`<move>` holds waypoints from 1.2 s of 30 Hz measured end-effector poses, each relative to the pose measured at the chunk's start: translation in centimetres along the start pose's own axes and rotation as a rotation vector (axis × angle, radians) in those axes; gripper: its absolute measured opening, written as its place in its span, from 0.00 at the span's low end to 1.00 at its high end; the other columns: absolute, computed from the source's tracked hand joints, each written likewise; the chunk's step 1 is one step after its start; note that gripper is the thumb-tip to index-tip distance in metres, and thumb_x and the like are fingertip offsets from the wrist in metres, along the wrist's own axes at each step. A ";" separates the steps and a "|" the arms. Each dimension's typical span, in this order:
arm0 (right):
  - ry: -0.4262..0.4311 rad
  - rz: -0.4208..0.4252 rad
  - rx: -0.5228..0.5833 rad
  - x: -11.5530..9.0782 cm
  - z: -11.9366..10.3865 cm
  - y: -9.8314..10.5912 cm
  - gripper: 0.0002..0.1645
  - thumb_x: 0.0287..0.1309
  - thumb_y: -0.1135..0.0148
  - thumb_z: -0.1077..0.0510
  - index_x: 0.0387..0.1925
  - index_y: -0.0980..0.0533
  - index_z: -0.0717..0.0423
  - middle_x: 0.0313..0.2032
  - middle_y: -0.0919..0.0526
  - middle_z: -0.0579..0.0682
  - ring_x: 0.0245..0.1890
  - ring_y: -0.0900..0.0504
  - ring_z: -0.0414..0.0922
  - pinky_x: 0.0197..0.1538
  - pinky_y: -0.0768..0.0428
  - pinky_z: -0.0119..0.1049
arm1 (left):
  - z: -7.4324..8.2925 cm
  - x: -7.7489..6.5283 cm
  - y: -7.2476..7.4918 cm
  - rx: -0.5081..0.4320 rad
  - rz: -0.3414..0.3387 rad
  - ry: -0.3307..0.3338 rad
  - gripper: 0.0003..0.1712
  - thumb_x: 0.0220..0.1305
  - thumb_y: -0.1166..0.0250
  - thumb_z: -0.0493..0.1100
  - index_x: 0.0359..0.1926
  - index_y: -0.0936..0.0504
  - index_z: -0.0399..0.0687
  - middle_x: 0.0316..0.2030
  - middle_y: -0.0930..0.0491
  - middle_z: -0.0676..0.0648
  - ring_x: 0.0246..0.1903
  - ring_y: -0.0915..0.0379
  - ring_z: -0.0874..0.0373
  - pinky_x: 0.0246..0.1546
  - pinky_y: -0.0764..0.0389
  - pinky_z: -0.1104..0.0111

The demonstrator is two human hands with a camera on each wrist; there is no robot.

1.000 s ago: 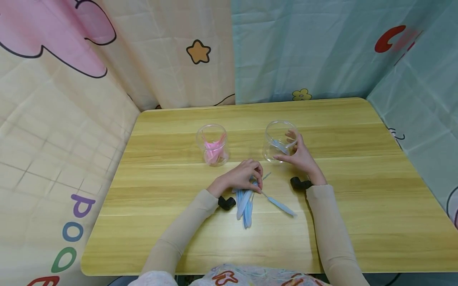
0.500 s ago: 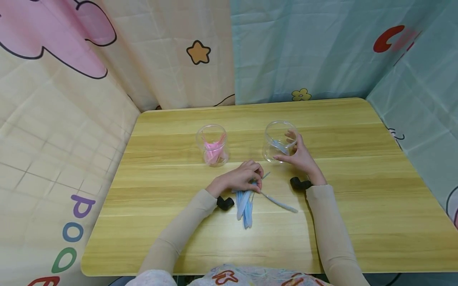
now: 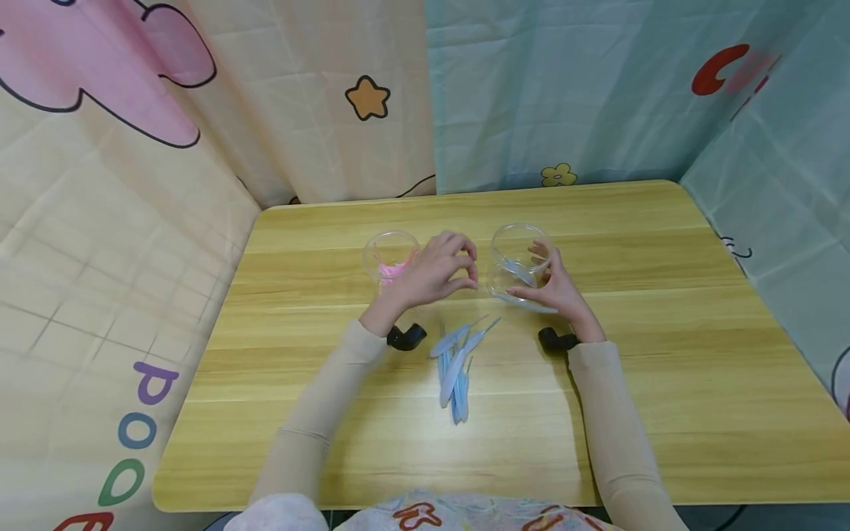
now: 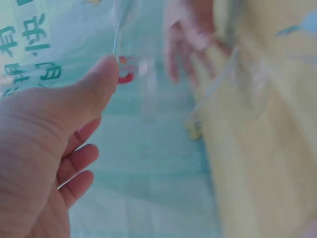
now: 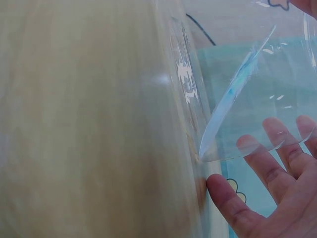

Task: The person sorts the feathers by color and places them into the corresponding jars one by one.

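Observation:
In the head view my left hand point(image 3: 433, 273) is raised between two clear plastic cups, its thumb and fingertips pinching the quill of a light-blue feather point(image 3: 527, 303). That feather's vane stretches toward the front of the right cup point(image 3: 498, 258); in the left wrist view only part of the feather point(image 4: 124, 12) shows. My right hand point(image 3: 561, 291) grips the right cup from its right side, thumb in front and fingers curving behind. One blue feather point(image 5: 230, 96) leans inside this cup in the right wrist view. On the table, several blue feathers point(image 3: 454, 372) lie in a loose pile.
The left cup point(image 3: 370, 258) contains pink feathers point(image 3: 392, 271) and is partly hidden by my left hand. Both cups stand on a wooden table point(image 3: 299, 273). Patterned curtains point(image 3: 564, 96) hang behind it and at the sides. A black wrist camera point(image 3: 406, 337) sits on each wrist.
My left hand has risen from the pile and moved away from me, carrying one blue feather toward the right cup. My right hand has stayed on that cup.

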State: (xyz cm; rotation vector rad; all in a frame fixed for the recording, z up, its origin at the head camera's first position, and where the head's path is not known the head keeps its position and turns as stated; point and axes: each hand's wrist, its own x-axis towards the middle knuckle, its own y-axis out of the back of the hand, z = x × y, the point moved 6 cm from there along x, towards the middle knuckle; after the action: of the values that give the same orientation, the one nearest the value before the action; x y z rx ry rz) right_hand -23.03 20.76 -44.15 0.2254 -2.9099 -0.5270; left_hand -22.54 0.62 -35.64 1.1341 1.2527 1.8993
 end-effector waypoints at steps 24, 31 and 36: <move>-0.033 -0.012 0.005 -0.1 -0.3 0.0 0.57 0.47 0.26 0.62 0.69 0.55 0.60 0.67 0.46 0.63 0.65 0.46 0.61 0.60 0.44 0.59 | 0.4 4.5 1.8 0.342 0.273 -0.069 0.09 0.62 0.35 0.47 0.36 0.19 0.47 0.43 0.28 0.46 0.46 0.33 0.50 0.52 0.33 0.63; -0.021 -0.010 0.006 0.0 -0.4 0.0 0.58 0.46 0.26 0.63 0.69 0.55 0.60 0.67 0.46 0.63 0.65 0.46 0.61 0.60 0.44 0.59 | -0.9 0.8 -2.0 -0.061 0.291 0.296 0.10 0.62 0.34 0.50 0.34 0.17 0.48 0.39 0.27 0.48 0.42 0.32 0.55 0.41 0.31 0.69; -0.031 -0.002 0.012 0.1 -0.2 0.0 0.58 0.45 0.25 0.63 0.69 0.55 0.60 0.67 0.46 0.62 0.66 0.47 0.60 0.60 0.44 0.59 | -0.8 -1.8 -6.4 -0.070 0.102 0.545 0.16 0.58 0.35 0.61 0.30 0.14 0.55 0.39 0.23 0.51 0.40 0.30 0.57 0.38 0.30 0.67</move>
State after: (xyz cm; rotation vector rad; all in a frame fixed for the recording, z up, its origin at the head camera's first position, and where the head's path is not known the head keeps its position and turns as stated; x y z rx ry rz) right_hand -23.03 20.65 -43.94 0.2232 -2.9442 -0.5182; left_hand -22.29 1.22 -42.32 0.6687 1.4072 2.4089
